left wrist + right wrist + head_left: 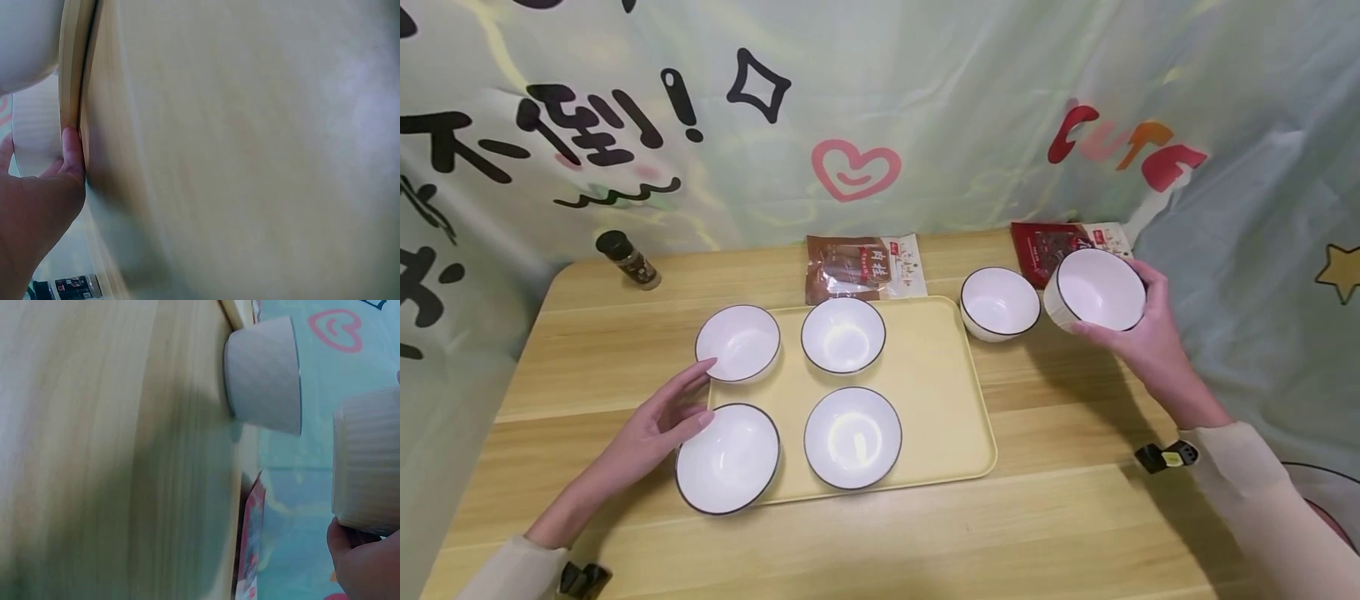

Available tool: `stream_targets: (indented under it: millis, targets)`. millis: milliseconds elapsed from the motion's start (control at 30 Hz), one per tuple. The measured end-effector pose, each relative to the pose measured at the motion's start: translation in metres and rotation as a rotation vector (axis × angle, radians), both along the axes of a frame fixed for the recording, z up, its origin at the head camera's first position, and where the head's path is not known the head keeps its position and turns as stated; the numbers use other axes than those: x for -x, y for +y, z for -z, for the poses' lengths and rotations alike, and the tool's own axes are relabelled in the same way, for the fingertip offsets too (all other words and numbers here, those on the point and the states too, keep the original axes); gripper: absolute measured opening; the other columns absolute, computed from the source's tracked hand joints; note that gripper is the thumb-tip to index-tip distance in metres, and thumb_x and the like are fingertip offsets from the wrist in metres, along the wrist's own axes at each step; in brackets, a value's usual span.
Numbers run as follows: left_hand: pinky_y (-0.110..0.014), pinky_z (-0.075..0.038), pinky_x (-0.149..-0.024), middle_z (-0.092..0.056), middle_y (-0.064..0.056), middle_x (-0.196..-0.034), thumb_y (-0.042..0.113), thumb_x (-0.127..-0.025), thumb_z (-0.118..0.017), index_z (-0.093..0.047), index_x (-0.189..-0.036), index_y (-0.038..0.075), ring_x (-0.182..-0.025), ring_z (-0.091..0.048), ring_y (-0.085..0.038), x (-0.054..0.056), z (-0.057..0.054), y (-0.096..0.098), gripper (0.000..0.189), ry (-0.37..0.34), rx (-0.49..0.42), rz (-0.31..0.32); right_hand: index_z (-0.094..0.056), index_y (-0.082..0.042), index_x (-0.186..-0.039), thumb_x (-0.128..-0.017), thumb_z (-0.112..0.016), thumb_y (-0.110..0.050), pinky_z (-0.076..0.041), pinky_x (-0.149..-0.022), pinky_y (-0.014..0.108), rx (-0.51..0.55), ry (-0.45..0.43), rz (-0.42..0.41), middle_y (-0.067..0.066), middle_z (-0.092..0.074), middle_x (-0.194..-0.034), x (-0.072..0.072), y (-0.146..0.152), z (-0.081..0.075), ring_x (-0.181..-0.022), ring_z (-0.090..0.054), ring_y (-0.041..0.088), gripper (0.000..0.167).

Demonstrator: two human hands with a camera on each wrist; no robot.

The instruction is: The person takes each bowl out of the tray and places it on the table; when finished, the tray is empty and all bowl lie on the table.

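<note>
My right hand (1150,333) holds a white bowl (1101,290) with a dark rim above the table at the right, its ribbed outer wall showing in the right wrist view. A second bowl (1000,302) stands left of it, beside a pale yellow tray (943,400). Two bowls, one far (843,335) and one near (853,437), sit in the tray's middle. Two more, a far bowl (737,342) and a near bowl (727,458), overlap its left edge. My left hand (651,429) is between that left pair, fingers spread, with a fingertip at the tray's edge in the left wrist view.
Behind the tray lies a brown spice packet (865,267). A dark red packet (1045,250) is partly hidden behind the right-hand bowls. At the back left stands a black-capped spice jar (628,260). A printed cloth (962,125) hangs along the wooden table's (925,542) back edge.
</note>
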State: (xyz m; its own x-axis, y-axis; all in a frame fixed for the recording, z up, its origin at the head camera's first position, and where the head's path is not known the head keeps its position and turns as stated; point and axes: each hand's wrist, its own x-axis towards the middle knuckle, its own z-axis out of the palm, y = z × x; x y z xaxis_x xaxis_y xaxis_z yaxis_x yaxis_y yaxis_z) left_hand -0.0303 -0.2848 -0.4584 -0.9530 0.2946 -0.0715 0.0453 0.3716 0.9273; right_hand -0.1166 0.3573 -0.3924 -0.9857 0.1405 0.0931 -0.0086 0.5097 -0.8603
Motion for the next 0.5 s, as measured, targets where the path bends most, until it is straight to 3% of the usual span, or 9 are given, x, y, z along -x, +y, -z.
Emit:
stream_targets:
  millis: [500]
  targets:
    - [-0.014, -0.048, -0.104, -0.036, -0.024, -0.171, 0.008, -0.111, -0.065, -0.034, -0.173, 0.02, -0.132, -0.057, -0.006, 0.0, 0.0, 0.0, 0.07, -0.003, -0.015, 0.003, -0.017, -0.008, -0.17, -0.089, -0.092, -0.019, -0.034, -0.115, 0.031, -0.057, -0.104, 0.035, 0.02, -0.031, -0.165, 0.016, 0.019, 0.026, -0.142, -0.036, 0.035, 0.111]
